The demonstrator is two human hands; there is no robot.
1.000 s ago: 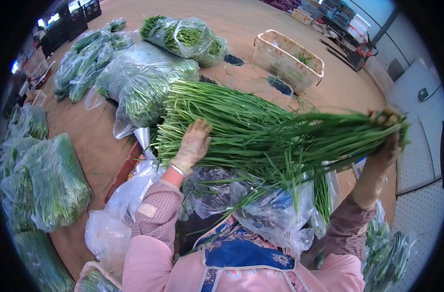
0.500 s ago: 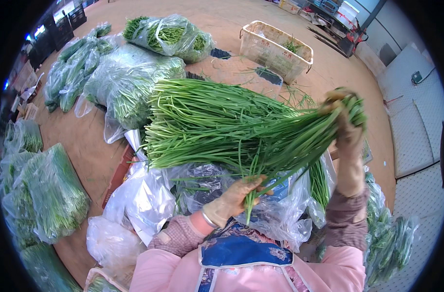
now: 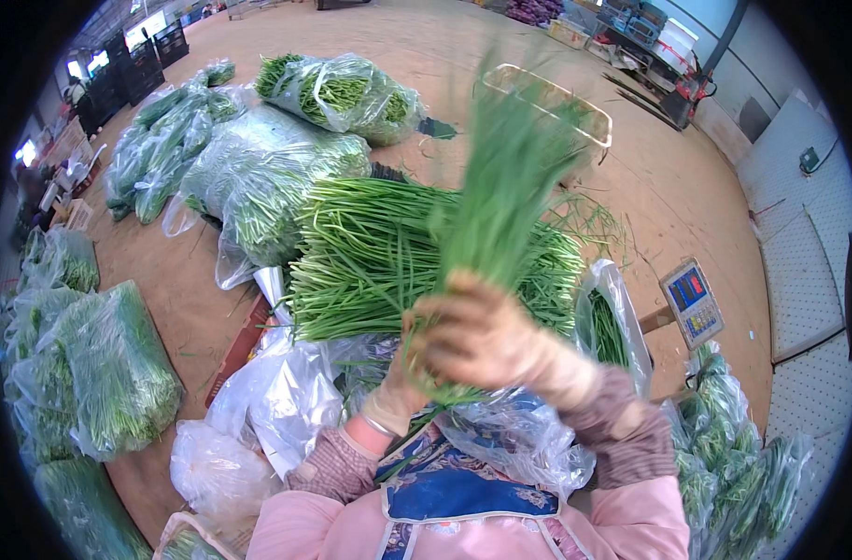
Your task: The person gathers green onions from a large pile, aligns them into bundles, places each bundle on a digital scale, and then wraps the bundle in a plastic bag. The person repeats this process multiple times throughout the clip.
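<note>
A bunch of garlic chives [image 3: 510, 177] stands upright before me, its long green leaves smeared by motion. My right hand [image 3: 486, 331], in a dirty pale glove, is closed around its lower end. Close against it, my left hand [image 3: 395, 397], also gloved, is closed at the base of the bunch; its fingers are partly hidden behind the right hand, with loose strands hanging about it. Just beyond both hands lies a wide pile of garlic chives [image 3: 370, 261], pale ends pointing left and right. Crumpled clear plastic [image 3: 524, 434] lies under my forearms.
Filled clear bags of greens [image 3: 267, 177] stand at the far left, with more bags [image 3: 118, 364] at the left. A plastic crate [image 3: 589, 121] sits beyond the pile. A digital scale display [image 3: 695, 303] and bagged greens [image 3: 725, 439] are at the right. White plastic [image 3: 276, 392] lies near left.
My right hand has swung from the far right in to the middle, bringing the bunch from lying across the pile to upright. My left hand has moved slightly left, and the hands now meet.
</note>
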